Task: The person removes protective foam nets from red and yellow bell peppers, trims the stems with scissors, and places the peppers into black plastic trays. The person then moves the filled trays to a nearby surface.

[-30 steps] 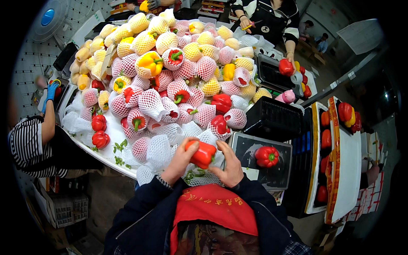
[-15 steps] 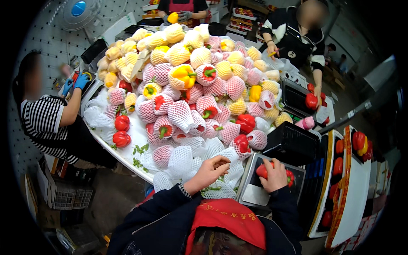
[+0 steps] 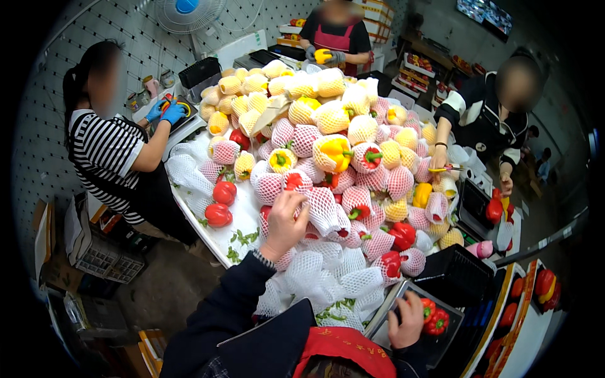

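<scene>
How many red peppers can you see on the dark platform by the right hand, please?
2: one red pepper nearest the right hand, and a second pepper close against it on the dark platform, farther from the hand. The hand may hide others.

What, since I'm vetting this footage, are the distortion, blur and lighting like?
Head view: wide fisheye curvature, corners black; same view: co-workers' faces blurred, the left hand and right hand clearly outlined; head view lighting: the pepper pile bright, the floor dim.
</scene>
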`<state>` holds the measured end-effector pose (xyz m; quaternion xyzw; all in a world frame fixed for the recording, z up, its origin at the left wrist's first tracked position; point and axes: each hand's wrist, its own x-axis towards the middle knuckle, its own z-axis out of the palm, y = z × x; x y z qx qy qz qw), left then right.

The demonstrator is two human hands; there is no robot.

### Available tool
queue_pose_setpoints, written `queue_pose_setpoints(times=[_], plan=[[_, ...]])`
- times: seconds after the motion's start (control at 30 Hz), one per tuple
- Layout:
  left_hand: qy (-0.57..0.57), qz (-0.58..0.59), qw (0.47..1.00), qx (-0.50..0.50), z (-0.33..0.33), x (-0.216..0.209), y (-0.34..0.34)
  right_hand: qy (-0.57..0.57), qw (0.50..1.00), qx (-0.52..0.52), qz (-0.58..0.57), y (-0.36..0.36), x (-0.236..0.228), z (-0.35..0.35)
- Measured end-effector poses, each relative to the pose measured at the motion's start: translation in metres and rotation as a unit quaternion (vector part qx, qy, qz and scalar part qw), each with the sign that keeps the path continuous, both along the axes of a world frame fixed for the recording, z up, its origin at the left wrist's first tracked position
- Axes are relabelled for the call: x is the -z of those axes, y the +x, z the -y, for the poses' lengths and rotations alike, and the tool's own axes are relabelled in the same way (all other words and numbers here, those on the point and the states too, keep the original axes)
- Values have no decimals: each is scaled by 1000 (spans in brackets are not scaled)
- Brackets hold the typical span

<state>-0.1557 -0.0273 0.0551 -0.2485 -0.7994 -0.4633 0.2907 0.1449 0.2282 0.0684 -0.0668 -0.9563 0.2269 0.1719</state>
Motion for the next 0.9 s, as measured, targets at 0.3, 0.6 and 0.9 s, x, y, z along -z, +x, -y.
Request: queue_pose_setpoints(times=[0.3, 0.6, 0.9], plan=[[-95, 224, 957, -160, 42, 56, -177, -109, 987, -110, 51, -35, 33, 39], [-147, 194, 953, -182, 27, 57, -190, -128, 984, -92, 80, -38, 37, 45], [-264, -20, 962, 71, -60, -24, -150, -126, 983, -111, 79, -38, 38, 50]])
